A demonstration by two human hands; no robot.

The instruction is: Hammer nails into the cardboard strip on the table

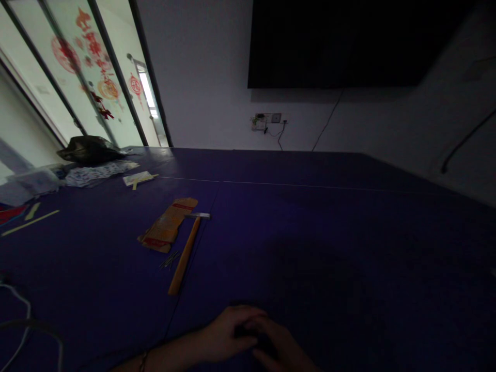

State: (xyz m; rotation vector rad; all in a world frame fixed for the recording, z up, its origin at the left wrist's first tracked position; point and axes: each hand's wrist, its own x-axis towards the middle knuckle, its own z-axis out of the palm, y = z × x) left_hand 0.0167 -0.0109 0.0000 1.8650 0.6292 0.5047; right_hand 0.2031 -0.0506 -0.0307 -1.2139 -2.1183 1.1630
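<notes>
Grey nails (169,260) lie loose ahead-left of the touching left hand (222,336) and right hand (284,343); nudging the hammer (185,257) could scatter them.

Head-worn, the camera looks down across a purple table (290,217) toward a wall (201,77).

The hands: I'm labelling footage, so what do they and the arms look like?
The left hand and right hand wear no gloves. A thin bracelet circles the left forearm, where no sleeve shows. Above the right hand, it is too dark to judge.
</notes>
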